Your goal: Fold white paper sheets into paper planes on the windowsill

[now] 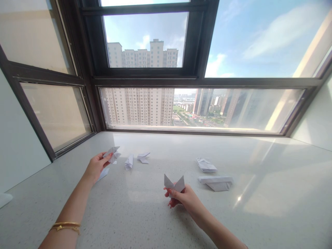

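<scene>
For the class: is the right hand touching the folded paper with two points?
Touching. The head view shows the right hand pinching the two-pointed folded paper at its base.

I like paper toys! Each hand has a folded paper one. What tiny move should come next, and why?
Probably lowering the left hand to set its folded paper piece onto the stone ledge. It is stretched out beside two similar pieces lying in a row, while the right hand holds another piece near the body.

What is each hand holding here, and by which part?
Left hand pinches a folded paper by its near edge. Right hand holds a two-pointed fold by its base.
</scene>
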A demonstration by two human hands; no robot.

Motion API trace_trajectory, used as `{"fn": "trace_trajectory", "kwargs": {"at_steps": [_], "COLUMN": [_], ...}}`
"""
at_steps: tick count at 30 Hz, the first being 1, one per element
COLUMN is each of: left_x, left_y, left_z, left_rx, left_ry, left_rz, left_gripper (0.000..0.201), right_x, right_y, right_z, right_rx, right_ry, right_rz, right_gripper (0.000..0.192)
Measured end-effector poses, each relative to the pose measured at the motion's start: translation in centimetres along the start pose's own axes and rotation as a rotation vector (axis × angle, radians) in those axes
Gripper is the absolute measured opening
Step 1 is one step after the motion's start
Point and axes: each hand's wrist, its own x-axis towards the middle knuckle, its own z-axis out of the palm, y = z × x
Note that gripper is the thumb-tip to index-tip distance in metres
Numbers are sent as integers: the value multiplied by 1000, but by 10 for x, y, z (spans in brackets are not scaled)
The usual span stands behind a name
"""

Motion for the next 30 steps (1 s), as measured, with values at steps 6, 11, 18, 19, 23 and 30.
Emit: {"fn": "trace_trajectory", "kwargs": {"at_steps": [6,11,18,19,23,30], "left_x": [-14,-21,-23,-25,-42,-82], "left_y": [4,-3,-16,-16,-16,-30], "left_z": [30,49,58,61,78,111], "left_rx": [-71,-183,-282,-290,-317,-271], "left_ry": [-96,-135,-184,-201,-306,-701], "left_rz": [44,45,13,1,-66,-282], "left_gripper": [33,37,32,32,30,32], "right_x": [1,0,-1,-1,-1,-3], "right_y": [1,2,-1,-1,-1,-3], "right_z": [-1,-1,0,0,1,4], "right_rx": [25,27,16,20,57,143], "right_ry": [-4,-7,-8,-12,-22,-73], "right_rz": [-10,-12,-21,-30,-67,-134], "right_gripper": [41,41,45,44,41,32]}}
